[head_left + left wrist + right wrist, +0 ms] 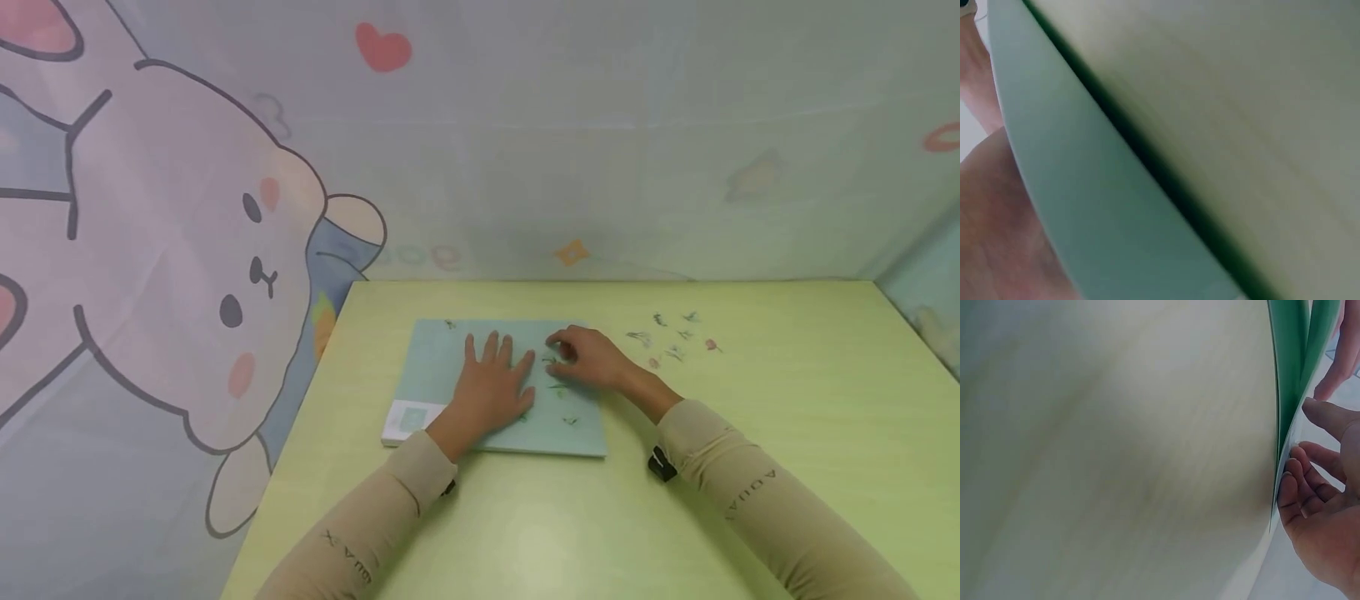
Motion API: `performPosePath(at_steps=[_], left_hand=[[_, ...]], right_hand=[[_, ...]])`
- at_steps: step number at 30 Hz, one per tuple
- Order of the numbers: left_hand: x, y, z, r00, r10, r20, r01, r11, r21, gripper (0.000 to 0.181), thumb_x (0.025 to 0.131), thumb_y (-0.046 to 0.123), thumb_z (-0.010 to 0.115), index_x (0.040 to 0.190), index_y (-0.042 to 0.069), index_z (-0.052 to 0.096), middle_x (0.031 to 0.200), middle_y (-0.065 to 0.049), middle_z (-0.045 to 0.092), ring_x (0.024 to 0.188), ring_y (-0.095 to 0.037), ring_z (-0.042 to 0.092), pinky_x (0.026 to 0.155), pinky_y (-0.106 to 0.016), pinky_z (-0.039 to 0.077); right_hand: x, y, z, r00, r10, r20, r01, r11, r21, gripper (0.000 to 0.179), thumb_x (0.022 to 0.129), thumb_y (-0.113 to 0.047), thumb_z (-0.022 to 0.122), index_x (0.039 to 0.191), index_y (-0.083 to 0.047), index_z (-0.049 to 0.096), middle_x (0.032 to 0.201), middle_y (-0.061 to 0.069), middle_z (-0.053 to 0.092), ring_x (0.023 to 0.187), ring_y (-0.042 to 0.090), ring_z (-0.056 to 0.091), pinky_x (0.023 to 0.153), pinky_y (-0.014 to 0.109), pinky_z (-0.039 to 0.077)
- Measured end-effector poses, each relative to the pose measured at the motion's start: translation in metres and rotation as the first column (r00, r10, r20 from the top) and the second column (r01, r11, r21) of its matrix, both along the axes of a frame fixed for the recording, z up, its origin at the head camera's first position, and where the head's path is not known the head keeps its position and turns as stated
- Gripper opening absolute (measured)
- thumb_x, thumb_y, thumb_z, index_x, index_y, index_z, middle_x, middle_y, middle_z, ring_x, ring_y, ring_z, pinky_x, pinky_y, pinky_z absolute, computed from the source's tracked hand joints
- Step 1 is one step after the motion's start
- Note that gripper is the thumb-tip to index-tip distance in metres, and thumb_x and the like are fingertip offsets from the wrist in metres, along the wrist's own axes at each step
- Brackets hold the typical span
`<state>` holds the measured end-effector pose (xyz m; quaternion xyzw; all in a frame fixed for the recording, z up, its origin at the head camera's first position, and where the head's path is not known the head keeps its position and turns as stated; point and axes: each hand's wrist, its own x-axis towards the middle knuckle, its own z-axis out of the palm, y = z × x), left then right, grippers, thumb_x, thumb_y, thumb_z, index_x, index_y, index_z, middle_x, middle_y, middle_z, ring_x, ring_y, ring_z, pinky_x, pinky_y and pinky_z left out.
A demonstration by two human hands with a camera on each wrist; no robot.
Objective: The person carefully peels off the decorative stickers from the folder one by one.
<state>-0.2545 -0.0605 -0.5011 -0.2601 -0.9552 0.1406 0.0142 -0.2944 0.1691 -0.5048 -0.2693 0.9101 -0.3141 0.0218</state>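
Note:
A pale blue-green book (435, 367) with a white strip at its lower left lies on the table. My left hand (491, 387) rests on its cover, fingers spread. At the cover's right side, my right hand (588, 358) has bent fingers with thumb and forefinger apart, around a small green leafy piece (550, 360). In the right wrist view its fingertips (1289, 481) touch the cover. Other small plant-shaped pieces lie on the book: a green sprig (559, 388), one near the lower right (571, 421) and one at the top left (450, 324).
Right of the book, several small flower and leaf pieces (675, 352) lie scattered on the yellow-green table (787, 400), with a red flower (712, 345) among them. A printed cloth (525, 167) with a cartoon bear hangs behind the table and along the left.

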Motion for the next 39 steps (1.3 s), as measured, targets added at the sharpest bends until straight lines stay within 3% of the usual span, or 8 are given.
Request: performPosePath(at_steps=[3,12,20,26,39], left_hand=[[-0.0006,-0.0013,0.0006,1.0,0.002,0.008,-0.002,1.0,-0.003,0.067,0.109,0.065,0.034,0.168,0.032,0.035,0.17,-0.013,0.034,0.159,-0.039,0.024,0.123,-0.07,0.018],[0.0017,-0.0012,0.0041,0.998,-0.067,0.003,0.066,0.997,0.029,0.066,0.111,0.063,0.032,0.166,0.029,0.039,0.169,-0.01,0.037,0.159,-0.035,0.025,0.124,-0.067,0.019],[-0.0003,-0.0012,0.0024,0.998,-0.054,0.045,0.05,0.995,0.088,0.072,0.109,0.069,0.021,0.168,0.03,0.034,0.172,-0.01,0.032,0.16,-0.036,0.023,0.124,-0.068,0.018],[0.0003,-0.0051,-0.0042,0.991,-0.02,0.129,-0.004,0.983,0.183,0.087,0.102,0.082,0.024,0.17,0.027,0.031,0.174,-0.012,0.027,0.161,-0.039,0.018,0.124,-0.069,0.016],[0.0001,-0.0006,-0.0046,0.986,0.002,0.17,-0.026,0.99,0.142,0.098,0.095,0.09,0.027,0.171,0.028,0.024,0.176,-0.011,0.022,0.162,-0.038,0.014,0.125,-0.068,0.015]], right_hand=[[0.0002,-0.0003,0.0005,1.0,0.002,-0.009,-0.002,1.0,0.0,0.044,0.095,-0.02,0.082,0.129,0.004,0.07,0.095,0.009,0.065,0.084,0.022,0.058,0.08,0.046,0.05],[-0.0019,0.0,-0.0037,0.999,0.004,-0.033,-0.004,1.0,0.007,0.044,0.094,-0.02,0.083,0.128,0.004,0.07,0.092,0.007,0.064,0.082,0.021,0.057,0.078,0.044,0.05],[-0.003,0.0024,-0.0039,0.999,0.004,-0.042,-0.004,1.0,-0.01,0.043,0.095,-0.02,0.082,0.127,0.005,0.07,0.091,0.009,0.065,0.081,0.022,0.058,0.078,0.043,0.05],[-0.0028,0.0024,-0.0026,1.0,0.015,-0.025,-0.016,1.0,-0.012,0.043,0.095,-0.019,0.082,0.128,0.005,0.071,0.091,0.009,0.065,0.079,0.019,0.057,0.077,0.042,0.05],[-0.0039,0.0043,-0.0047,1.0,0.022,-0.01,-0.022,1.0,-0.01,0.043,0.096,-0.019,0.081,0.129,0.006,0.07,0.092,0.01,0.065,0.08,0.02,0.057,0.077,0.042,0.05]])
